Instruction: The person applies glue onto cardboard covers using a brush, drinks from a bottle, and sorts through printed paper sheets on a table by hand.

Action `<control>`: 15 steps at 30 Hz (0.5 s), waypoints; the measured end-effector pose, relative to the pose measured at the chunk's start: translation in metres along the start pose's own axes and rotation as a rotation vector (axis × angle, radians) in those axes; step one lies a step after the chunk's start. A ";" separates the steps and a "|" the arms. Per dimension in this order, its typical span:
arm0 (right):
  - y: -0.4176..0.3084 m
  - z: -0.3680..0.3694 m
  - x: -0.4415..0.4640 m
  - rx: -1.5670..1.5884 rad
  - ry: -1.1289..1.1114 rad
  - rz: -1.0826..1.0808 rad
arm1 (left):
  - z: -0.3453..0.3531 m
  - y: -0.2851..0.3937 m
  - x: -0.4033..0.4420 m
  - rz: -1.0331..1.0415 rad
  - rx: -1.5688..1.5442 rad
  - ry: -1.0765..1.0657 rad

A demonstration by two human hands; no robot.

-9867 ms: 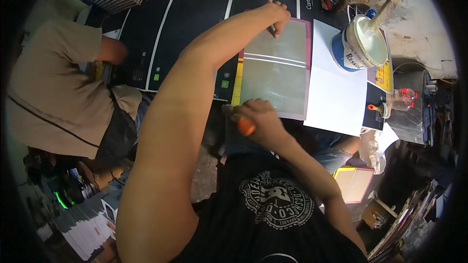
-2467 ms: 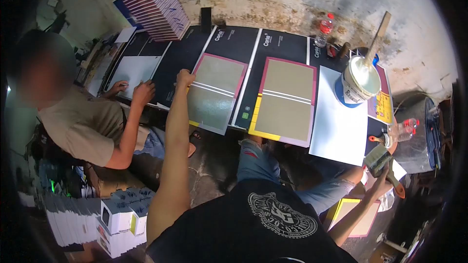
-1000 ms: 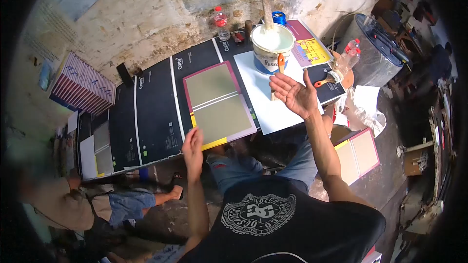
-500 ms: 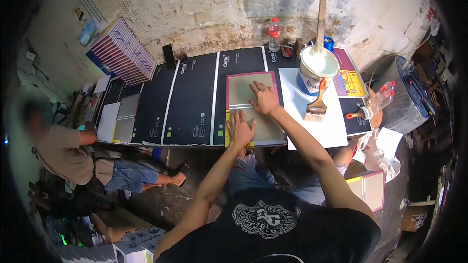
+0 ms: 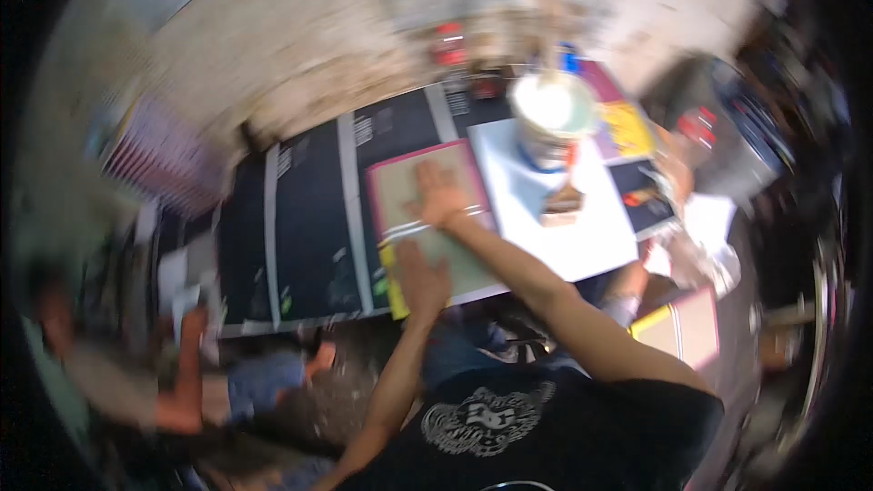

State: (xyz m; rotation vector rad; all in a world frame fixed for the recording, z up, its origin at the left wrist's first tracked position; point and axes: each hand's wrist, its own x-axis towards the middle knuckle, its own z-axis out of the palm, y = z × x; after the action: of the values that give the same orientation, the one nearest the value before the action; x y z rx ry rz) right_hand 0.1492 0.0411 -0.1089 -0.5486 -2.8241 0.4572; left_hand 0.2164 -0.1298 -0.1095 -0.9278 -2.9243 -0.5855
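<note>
Bucket [image 5: 556, 118] stands on a white sheet [image 5: 582, 250], whitish stuff inside, 1 stick [image 5: 550, 14] sticking up out of it. Brush [image 5: 564, 200] lies on the sheet just in front of the bucket, bristles toward me. Red-topped bottle [image 5: 448, 50] stands near the wall [image 5: 336, 55]; contents too blurred to tell. Another bottle [image 5: 698, 127], also blurred, near the grey drum [image 5: 727, 164] at right.

Board [image 5: 468, 268] lies on the table [image 5: 309, 218], just left of the white sheet: grey middle, 2 white strips across, pink and yellow edging. My left hand [image 5: 421, 275] is flat on its near half, my right hand [image 5: 439, 195] flat on its far half, palms down, hands apart. Can't tell how hard they press.

Table is dark with pale stripes. Book stack [image 5: 168, 159] at its left, stained wall behind. Person [image 5: 136, 386] at far left, 1 hand near the table. 2nd board [image 5: 696, 332] sits below the table's right end.
</note>
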 end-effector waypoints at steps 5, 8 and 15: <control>0.010 0.001 -0.006 0.094 0.046 -0.023 | 0.002 0.010 -0.001 0.109 0.110 -0.010; 0.010 0.006 -0.013 0.012 0.108 -0.057 | 0.011 0.007 -0.003 0.124 0.221 0.073; 0.015 -0.020 -0.035 0.013 -0.122 -0.107 | 0.005 0.003 -0.005 0.077 0.121 0.112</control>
State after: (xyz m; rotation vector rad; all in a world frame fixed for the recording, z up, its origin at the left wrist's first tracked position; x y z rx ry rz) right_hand 0.1911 0.0451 -0.1014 -0.3763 -2.9466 0.5036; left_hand 0.2223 -0.1284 -0.1143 -0.9556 -2.7761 -0.4364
